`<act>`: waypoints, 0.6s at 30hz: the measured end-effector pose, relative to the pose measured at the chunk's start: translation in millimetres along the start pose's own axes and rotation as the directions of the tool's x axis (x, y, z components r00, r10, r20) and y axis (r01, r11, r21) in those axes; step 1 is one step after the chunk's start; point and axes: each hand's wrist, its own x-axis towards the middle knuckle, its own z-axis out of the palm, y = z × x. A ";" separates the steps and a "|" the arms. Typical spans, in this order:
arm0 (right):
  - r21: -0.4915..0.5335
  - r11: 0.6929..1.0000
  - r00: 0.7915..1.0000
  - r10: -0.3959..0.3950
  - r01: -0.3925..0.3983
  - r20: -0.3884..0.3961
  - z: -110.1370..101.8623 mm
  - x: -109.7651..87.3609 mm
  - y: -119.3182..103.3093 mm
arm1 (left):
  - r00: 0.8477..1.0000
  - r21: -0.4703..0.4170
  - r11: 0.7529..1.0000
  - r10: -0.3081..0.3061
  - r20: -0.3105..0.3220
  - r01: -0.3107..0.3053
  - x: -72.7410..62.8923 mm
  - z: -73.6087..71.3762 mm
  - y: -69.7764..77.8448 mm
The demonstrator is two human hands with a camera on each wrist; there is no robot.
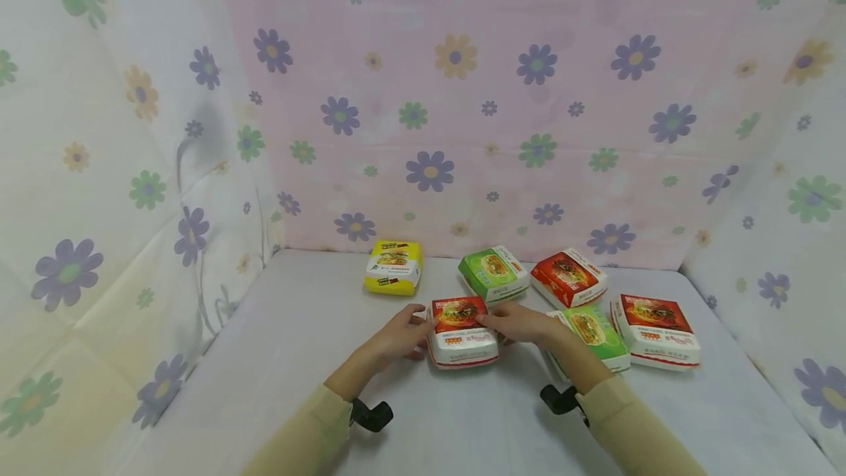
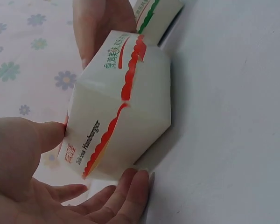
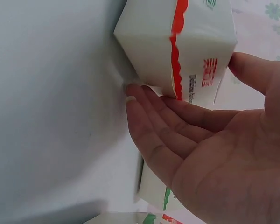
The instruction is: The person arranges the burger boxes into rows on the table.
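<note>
A red-and-white hamburger box (image 1: 465,347) sits on the white tabletop between my two hands. My left hand (image 1: 400,333) holds its left side, and in the left wrist view the thumb meets the lid's edge while the fingers lie low along the side (image 2: 107,140). From the opposite side my right hand (image 1: 525,323) grips the same box, its thumb at the top edge and its fingers under the slanted lower wall (image 3: 151,60). Red scalloped trim runs round the box's seam.
Behind the held box are a yellow hamburger box (image 1: 393,268) and a green one (image 1: 494,274). To the right lie a red box (image 1: 568,278), another green box (image 1: 591,336) partly behind my right forearm, and another red-and-white box (image 1: 656,330). Flowered cloth (image 1: 370,167) encloses the table's back and sides.
</note>
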 end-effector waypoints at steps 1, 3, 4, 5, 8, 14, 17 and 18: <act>-0.004 1.000 1.000 -0.002 0.002 0.004 0.8 -1.7 0.2 | 1.000 0.001 1.000 -0.002 -0.005 0.002 1.3 -0.8 -0.4; -0.006 1.000 1.000 -0.011 0.011 0.018 2.7 -5.2 0.2 | 1.000 0.008 1.000 -0.002 -0.014 0.002 3.9 -1.9 -1.5; -0.005 1.000 1.000 -0.014 0.014 0.024 3.7 -7.0 0.3 | 1.000 0.011 1.000 -0.002 -0.017 0.002 5.3 -2.3 -2.2; -0.009 1.000 0.999 -0.021 0.022 0.035 4.5 -8.6 0.5 | 1.000 0.016 1.000 0.003 -0.016 -0.003 6.2 -2.7 -2.4; -0.013 0.999 0.997 -0.041 0.041 0.063 6.2 -12.9 0.4 | 1.000 0.028 1.000 0.010 -0.016 -0.010 8.4 -2.7 -3.0; -0.023 0.997 0.995 -0.065 0.067 0.076 4.9 -16.5 -1.0 | 1.000 0.033 0.999 0.015 -0.010 -0.015 9.6 -1.9 -1.5; -0.025 0.998 0.996 -0.058 0.059 0.066 4.3 -16.7 0.4 | 1.000 0.036 0.999 0.020 -0.006 -0.020 8.5 -1.1 -0.5; -0.023 0.998 0.997 -0.052 0.054 0.064 4.3 -16.9 1.2 | 1.000 0.032 0.999 0.014 -0.006 -0.014 8.2 -0.7 -0.6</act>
